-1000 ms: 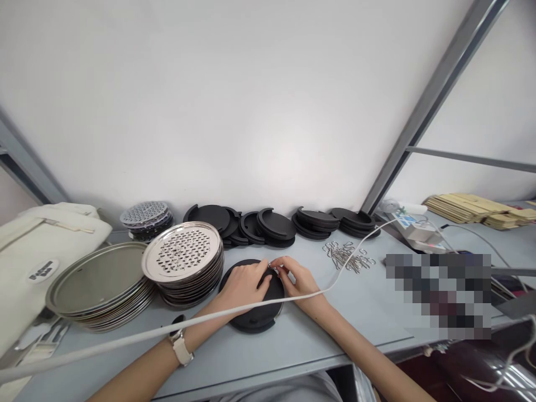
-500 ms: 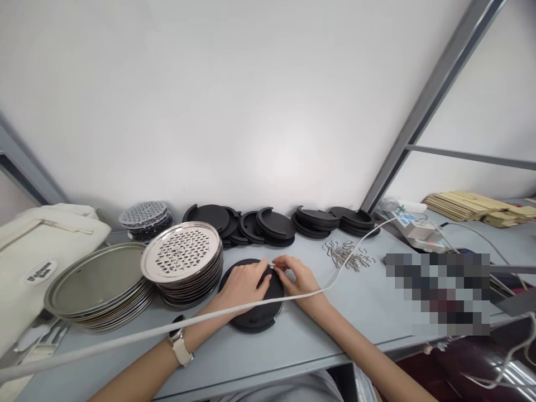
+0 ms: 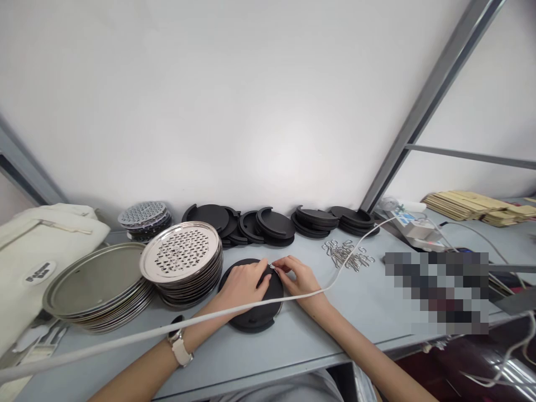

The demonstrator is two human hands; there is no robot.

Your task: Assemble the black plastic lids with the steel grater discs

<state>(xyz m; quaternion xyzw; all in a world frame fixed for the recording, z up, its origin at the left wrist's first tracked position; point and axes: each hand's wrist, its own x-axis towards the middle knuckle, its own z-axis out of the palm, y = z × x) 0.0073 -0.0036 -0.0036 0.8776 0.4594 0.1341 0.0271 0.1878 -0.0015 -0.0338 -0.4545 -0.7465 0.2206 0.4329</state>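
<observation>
A black round disc (image 3: 255, 319) with a raised, notched rim lies on the table in front of me. My left hand (image 3: 247, 282) lies across its top, fingers bent over it and gripping it near the far right edge. At that edge, my right hand (image 3: 298, 276) pinches a small shiny metal piece (image 3: 272, 267) between thumb and fingertips, against the disc. Its shape is partly covered by my fingers, but it resembles the wire hooks (image 3: 347, 255) piled to the right. A watch is on my left wrist.
Stacked perforated metal plates (image 3: 182, 254) and larger plain metal trays (image 3: 94, 282) stand at left. More black discs (image 3: 274, 224) line the wall. A white cable (image 3: 234, 309) crosses in front of my hands. A white bag (image 3: 50, 245) sits far left; wooden pieces (image 3: 460, 206) lie far right.
My right fingertips have shifted very slightly at the disc's edge, and a bit more of the metal piece shows. My left hand and the disc stay in place.
</observation>
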